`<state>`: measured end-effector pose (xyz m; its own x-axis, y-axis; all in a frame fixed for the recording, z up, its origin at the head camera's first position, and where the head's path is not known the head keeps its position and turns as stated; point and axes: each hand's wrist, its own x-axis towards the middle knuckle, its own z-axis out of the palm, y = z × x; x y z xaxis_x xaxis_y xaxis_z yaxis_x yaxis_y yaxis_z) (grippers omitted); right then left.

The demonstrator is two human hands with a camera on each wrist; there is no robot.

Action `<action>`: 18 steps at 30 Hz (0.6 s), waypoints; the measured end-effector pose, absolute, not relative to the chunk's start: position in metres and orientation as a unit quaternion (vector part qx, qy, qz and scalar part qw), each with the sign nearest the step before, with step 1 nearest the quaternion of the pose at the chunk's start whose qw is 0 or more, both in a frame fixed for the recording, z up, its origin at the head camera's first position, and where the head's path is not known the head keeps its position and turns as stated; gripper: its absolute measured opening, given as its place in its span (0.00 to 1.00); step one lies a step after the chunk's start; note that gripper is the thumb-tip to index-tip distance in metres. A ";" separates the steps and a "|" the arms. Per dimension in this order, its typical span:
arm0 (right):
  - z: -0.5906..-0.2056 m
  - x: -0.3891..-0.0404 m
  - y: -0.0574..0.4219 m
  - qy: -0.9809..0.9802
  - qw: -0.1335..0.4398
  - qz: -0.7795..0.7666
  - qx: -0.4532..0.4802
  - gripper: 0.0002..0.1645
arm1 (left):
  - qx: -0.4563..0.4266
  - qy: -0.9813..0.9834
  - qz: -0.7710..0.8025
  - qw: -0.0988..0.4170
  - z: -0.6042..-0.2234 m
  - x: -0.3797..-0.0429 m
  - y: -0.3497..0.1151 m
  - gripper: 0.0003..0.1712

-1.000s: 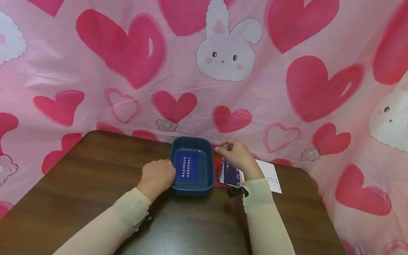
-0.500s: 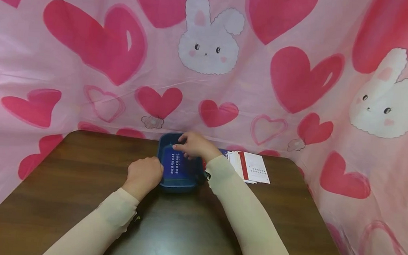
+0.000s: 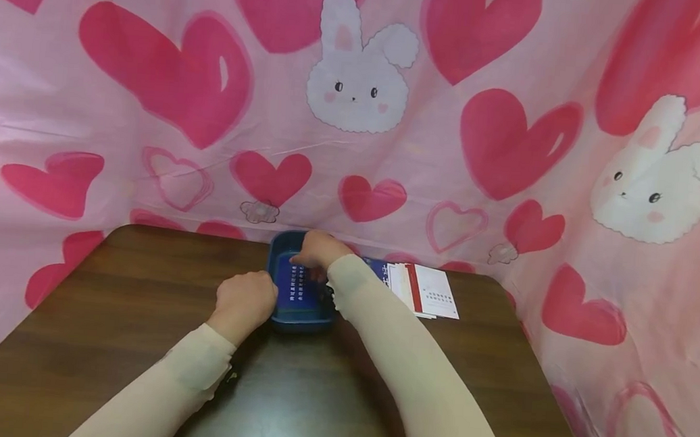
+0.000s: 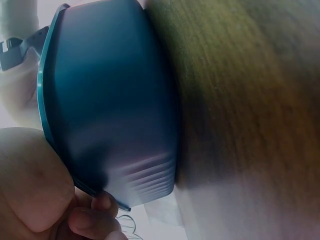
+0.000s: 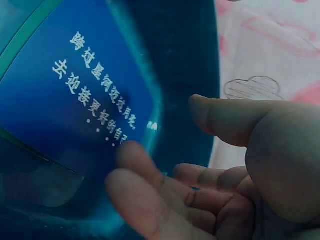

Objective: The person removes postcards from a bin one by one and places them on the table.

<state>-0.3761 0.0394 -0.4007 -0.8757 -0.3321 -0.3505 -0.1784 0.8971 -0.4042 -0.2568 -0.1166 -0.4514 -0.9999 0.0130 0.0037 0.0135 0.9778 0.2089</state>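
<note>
A dark blue plastic tray (image 3: 301, 325) stands on the table, with a blue card (image 3: 292, 290) bearing white writing lying flat inside it. My left hand (image 3: 247, 299) grips the tray's left rim; the left wrist view has its fingers and thumb (image 4: 35, 177) curled at that edge. My right hand (image 3: 321, 252) reaches into the tray from the right. In the right wrist view its thumb stands apart from the loosely bent fingers (image 5: 137, 197), with nothing between them. One fingertip overlaps the card's (image 5: 55, 100) lower corner; whether it touches cannot be told.
Right of the tray lie fanned white cards (image 3: 433, 288), one with a red stripe, and a blue printed card (image 3: 378, 268), partly behind my right sleeve. The brown wooden table (image 3: 134, 339) meets a pink curtain (image 3: 218, 189) with hearts and rabbits at the back.
My right hand has moved left from the cards beside the tray to inside it, sinking slightly lower lately. The left hand keeps its grip. The head view has shifted a little rightward.
</note>
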 end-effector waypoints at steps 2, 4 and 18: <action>-0.406 -0.381 0.034 0.955 0.212 -0.167 -0.123 0.26 | -0.007 -0.994 -0.106 0.002 -0.451 -0.256 -0.117 0.24; -0.414 -0.387 0.030 0.961 0.208 -0.141 -0.118 0.28 | -0.004 -0.994 -0.107 0.004 -0.450 -0.255 -0.116 0.25; -0.425 -0.375 0.039 0.962 0.205 -0.165 -0.068 0.49 | 0.005 -0.994 -0.105 -0.008 -0.446 -0.253 -0.114 0.25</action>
